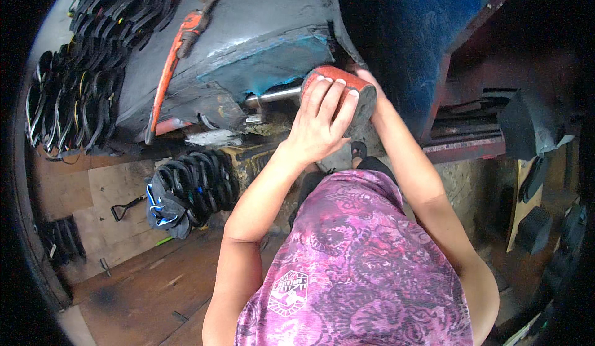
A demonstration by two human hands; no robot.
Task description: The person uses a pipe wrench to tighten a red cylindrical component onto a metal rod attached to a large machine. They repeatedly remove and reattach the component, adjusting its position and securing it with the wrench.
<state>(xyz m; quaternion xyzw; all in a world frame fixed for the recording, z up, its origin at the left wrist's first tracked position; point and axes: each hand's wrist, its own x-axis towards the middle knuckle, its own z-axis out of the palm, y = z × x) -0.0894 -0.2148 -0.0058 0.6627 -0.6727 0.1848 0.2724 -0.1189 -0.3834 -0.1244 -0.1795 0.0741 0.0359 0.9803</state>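
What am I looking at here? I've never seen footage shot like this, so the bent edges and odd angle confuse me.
A wide-lens camera on a person's head looks down, so straight edges curve. The arms coming from below are that person's own. The left hand lies spread over a red and grey shoe sole, fitted on a metal rod sticking out of a grey machine. The right hand reaches behind the sole, mostly hidden. An orange pipe wrench rests on the machine. Black sandal straps lie bundled below.
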